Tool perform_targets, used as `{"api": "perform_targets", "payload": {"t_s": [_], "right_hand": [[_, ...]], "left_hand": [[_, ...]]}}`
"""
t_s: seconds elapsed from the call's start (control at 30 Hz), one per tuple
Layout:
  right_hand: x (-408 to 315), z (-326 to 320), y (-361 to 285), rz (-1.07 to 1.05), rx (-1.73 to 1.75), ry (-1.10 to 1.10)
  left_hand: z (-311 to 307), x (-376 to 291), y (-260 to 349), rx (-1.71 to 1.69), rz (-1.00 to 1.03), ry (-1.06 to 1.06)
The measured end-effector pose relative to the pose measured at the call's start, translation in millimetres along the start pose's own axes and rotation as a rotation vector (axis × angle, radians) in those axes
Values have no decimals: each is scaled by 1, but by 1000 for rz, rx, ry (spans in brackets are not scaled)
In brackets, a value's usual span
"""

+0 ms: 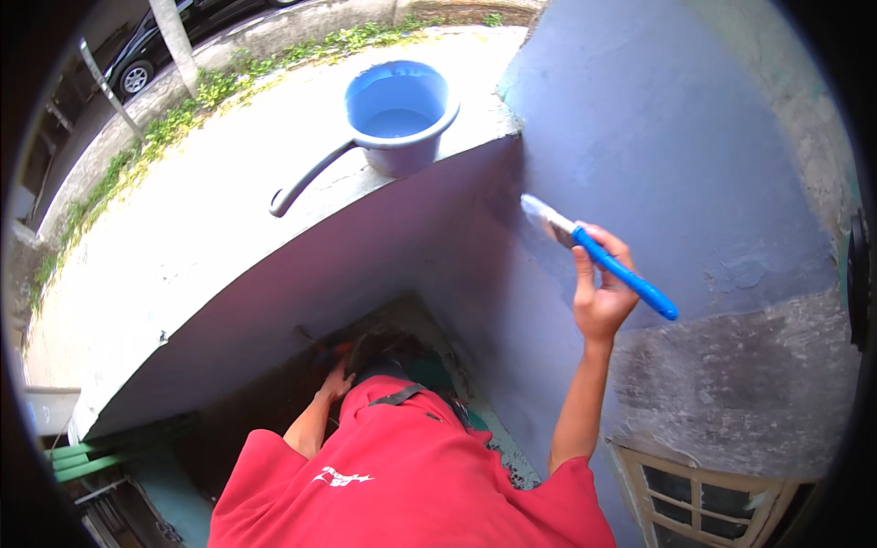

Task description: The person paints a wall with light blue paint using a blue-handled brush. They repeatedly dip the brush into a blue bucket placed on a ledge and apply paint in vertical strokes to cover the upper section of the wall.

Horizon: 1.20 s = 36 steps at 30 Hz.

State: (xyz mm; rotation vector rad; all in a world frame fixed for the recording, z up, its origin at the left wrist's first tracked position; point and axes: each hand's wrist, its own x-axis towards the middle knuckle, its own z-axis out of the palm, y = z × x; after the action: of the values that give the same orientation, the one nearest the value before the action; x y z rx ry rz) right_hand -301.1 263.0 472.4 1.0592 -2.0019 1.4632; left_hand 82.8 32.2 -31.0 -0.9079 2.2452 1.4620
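My right hand [604, 288] is closed around a paintbrush with a blue handle [627, 275]. The brush's pale, paint-covered bristles [534, 207] point up and left, at or close to the bluish-grey painted wall [658, 151]; whether they touch it cannot be told. A plastic dipper [401, 154] with a long handle stands on the ledge above, with bluish liquid inside. Low beside my body is my left hand [337, 383], in shadow near a dark orange and blue thing that is too unclear to name; whether it holds anything does not show.
The pale ledge [226, 226] curves across the upper left, bordered by green plants [164, 130]. A wooden-framed window [699, 500] sits low on the right, below bare grey wall [733, 383]. Green slats [85, 462] are at lower left. A dark car [147, 58] stands beyond the posts.
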Motion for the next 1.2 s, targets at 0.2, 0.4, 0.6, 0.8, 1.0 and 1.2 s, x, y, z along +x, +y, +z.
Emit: {"api": "perform_targets", "payload": {"t_s": [0.2, 0.4, 0.6, 0.8, 1.0, 1.2], "right_hand": [[147, 60, -70, -210, 327, -128], [205, 152, -57, -211, -94, -531], [211, 212, -21, -79, -215, -756], [209, 223, -8, -41, -233, -807], [209, 235, 12, -33, -266, -813], [212, 228, 12, -38, -235, -824]], "left_hand": [[10, -29, 7, -52, -89, 102], [21, -45, 2, -46, -64, 241], [32, -61, -8, -210, -144, 251], [48, -72, -31, -219, -184, 301], [43, -75, -20, -249, -235, 260], [37, -54, -11, -218, -196, 298]]}}
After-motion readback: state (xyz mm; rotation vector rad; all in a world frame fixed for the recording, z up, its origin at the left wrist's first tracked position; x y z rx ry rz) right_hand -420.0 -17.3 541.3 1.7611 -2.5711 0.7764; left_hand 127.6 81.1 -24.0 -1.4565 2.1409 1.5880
